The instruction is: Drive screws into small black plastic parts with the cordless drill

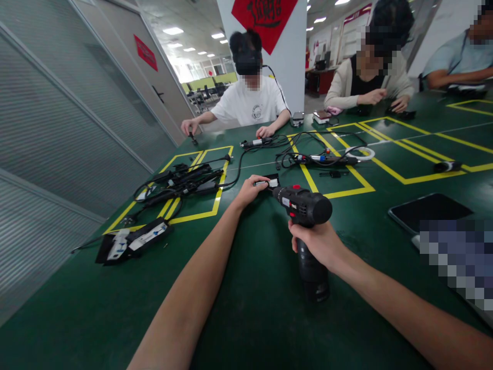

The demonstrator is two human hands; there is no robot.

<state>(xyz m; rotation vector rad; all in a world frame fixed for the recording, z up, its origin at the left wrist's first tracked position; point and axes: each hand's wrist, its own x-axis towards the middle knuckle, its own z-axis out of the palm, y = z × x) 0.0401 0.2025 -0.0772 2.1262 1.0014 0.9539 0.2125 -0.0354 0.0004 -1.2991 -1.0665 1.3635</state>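
My right hand [314,240] is wrapped round the grip of a black cordless drill [304,204] with red buttons. The drill lies level, its chuck pointing away and to the left. At its tip is a small black part with a white piece [273,182] on the table. My left hand [252,189] holds that part at its left side, fingers closed on it. The drill's tip is close to the part; whether they touch cannot be made out.
Cabled black tools [188,180] lie left inside yellow tape; open black-and-white casings [134,239] lie nearer. More cabled tools [323,159] and a white ring [360,153] are at right. A phone [429,211] lies at the right edge. Several people sit across the green table [246,318].
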